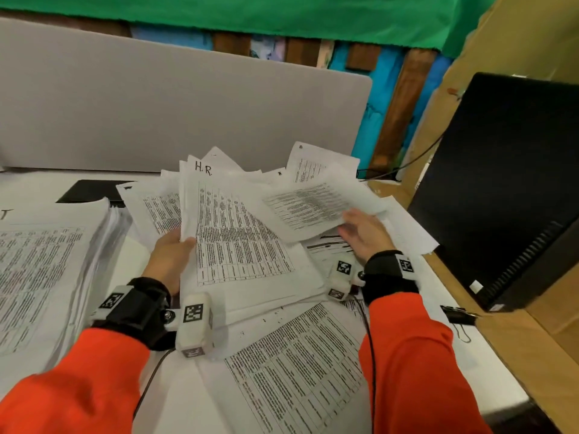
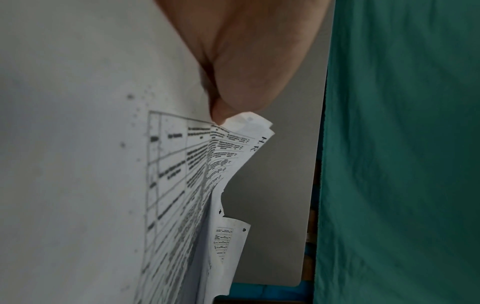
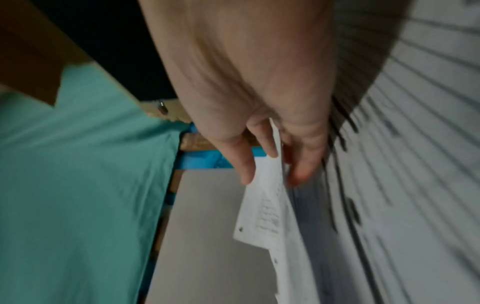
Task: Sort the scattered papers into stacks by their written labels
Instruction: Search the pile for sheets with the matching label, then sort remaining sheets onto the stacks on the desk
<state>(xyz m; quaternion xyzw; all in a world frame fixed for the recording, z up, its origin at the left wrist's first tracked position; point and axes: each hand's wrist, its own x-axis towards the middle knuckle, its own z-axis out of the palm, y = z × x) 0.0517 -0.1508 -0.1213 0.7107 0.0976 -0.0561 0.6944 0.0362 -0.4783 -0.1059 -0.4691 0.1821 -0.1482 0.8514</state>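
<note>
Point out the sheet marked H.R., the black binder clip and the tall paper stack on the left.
H.R. sheet [image 1: 238, 233], head view, on its printed table.
black binder clip [image 1: 458, 315], head view, on the clip's body.
tall paper stack [image 1: 40, 264], head view, on its top page.

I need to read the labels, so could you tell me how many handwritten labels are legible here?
2: "H.R." tops the sheet gripped by the left hand; a partial "T" marks the left stack. Others may be hidden.

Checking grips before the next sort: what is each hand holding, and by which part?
The left hand grips the H.R. bundle by its left edge. The right hand pinches a loose printed sheet at its near right corner.
</note>
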